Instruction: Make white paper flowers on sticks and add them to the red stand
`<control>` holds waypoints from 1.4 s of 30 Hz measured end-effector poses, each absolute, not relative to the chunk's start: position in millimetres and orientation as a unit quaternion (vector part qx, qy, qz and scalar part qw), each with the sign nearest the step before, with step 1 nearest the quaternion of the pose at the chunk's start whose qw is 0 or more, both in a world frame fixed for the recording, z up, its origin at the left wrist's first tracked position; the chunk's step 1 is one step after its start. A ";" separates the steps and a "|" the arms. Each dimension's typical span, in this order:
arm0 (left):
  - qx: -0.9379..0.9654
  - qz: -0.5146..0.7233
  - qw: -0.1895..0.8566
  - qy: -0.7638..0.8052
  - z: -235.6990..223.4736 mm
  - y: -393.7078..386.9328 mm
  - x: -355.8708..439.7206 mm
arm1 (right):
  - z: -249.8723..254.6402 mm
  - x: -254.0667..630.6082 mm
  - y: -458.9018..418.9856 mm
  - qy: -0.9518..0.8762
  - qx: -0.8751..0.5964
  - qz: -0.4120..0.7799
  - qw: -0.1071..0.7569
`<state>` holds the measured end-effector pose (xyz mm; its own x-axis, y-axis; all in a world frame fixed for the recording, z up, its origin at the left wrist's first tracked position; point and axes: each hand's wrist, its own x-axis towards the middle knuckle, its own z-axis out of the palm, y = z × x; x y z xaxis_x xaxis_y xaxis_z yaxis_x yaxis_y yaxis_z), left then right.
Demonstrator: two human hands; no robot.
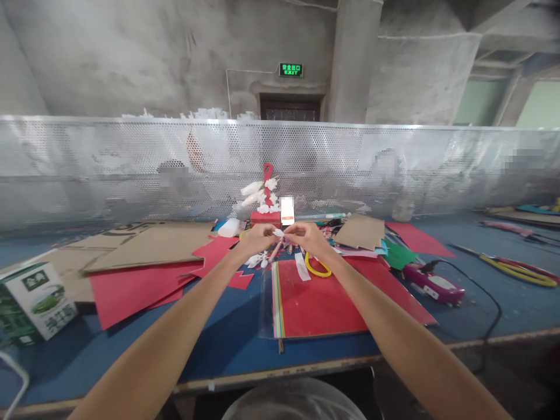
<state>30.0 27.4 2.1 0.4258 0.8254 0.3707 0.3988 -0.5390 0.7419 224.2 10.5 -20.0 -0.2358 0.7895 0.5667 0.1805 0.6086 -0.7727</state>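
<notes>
My left hand (pixel 257 238) and my right hand (pixel 310 236) meet over the middle of the table, fingers pinched. Between their fingertips is a small white petal-shaped piece (pixel 279 233), apparently paper; finer detail is too small to make out. Just below lie small white paper flowers (pixel 258 260) and a white paper strip (pixel 302 267). Yellow scissor handles (pixel 318 266) show beside my right wrist, with the blades hidden. A pack of coloured paper (pixel 324 300), red on top, rests under my right forearm. Behind my hands, white blossoms hang about a red curved ornament (pixel 268 186) on a red box (pixel 265 219).
A lit phone (pixel 287 210) stands upright behind my hands. Cardboard (pixel 153 245) and red sheets (pixel 131 291) lie left, near a milk carton (pixel 37 302). Right are a purple corded device (pixel 433 284) and yellow-and-red-handled pliers (pixel 516 271). A perforated metal screen (pixel 210 169) borders the back.
</notes>
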 end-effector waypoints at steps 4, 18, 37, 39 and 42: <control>0.796 0.372 0.285 0.384 3.0 25.5 30.9 | -19.1 224.7 9.8 -0.731 -0.337 0.286 0.520; 0.821 0.373 0.263 0.342 3.4 23.9 30.5 | -20.8 225.4 9.6 -0.739 -0.332 0.284 0.513; 0.867 0.138 0.024 0.478 4.6 33.7 -3.8 | -26.4 229.9 22.2 -0.709 -0.368 0.261 0.542; 0.855 0.074 0.028 0.513 6.0 32.0 -6.7 | -27.0 229.7 22.8 -0.711 -0.370 0.263 0.537; 0.848 0.005 0.030 0.530 8.4 28.6 -6.5 | -28.3 229.7 25.0 -0.716 -0.371 0.265 0.529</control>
<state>-6.5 28.6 8.4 0.4392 0.8981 -0.0226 0.8975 -0.4375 0.0556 229.7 25.0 -28.3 -0.1651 0.8117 0.5602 0.2501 0.5839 -0.7723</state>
